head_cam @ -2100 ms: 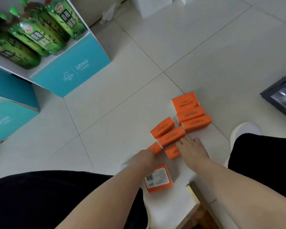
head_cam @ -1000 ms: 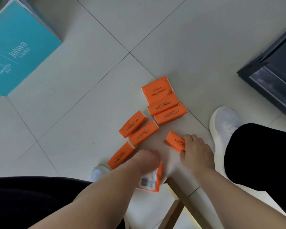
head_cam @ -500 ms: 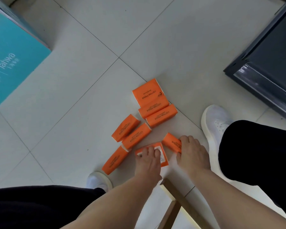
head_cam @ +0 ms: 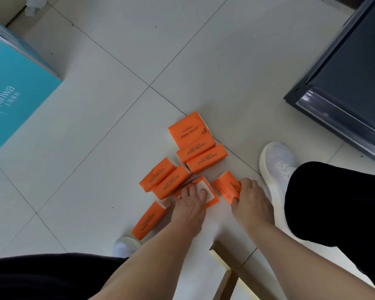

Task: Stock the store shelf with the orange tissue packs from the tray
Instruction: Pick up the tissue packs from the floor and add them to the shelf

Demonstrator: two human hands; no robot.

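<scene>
step: gathering loose packs (head_cam: pixel 187 129) off the floor (head_cam: pixel 95 131) to carry to the shelf, my read. No shelf or tray I can identify in view.
right hand (head_cam: pixel 250 202): curled round the near end of the right pack (head_cam: pixel 224 184), thumb on one side and fingers over the other. Holding it.
left hand (head_cam: pixel 189 205): fingers fairly straight, laid on top of the label pack (head_cam: pixel 211 198). Pressing it to the floor, no visible grip.
where packs are: all on the floor tiles, between the two shoes (head_cam: pixel 277 165), just in front of the person.
layout: far trio touching side by side; left pair touching, just left of the label pack; one lone pack (head_cam: pixel 148 219) near left, apart from the rest.
doing it well: probably slide the label pack against the right pack, long sides flush, then clamp both as one block. Wrap looks soft and slick, so squeeze the broad faces, not the corners. Sweep in the left pair next, as it's closest.
risk: a loose stack could fan out on lifting; align the edges first.
count, packs: 8 (7 logo side showing, 1 label up).
count, shoes: 2, white.
count, other: 1 teal box (head_cam: pixel 13 94) far left, 1 dark cabinet (head_cam: pixel 344 83) far right, 1 wood frame (head_cam: pixel 225 267) near.
</scene>
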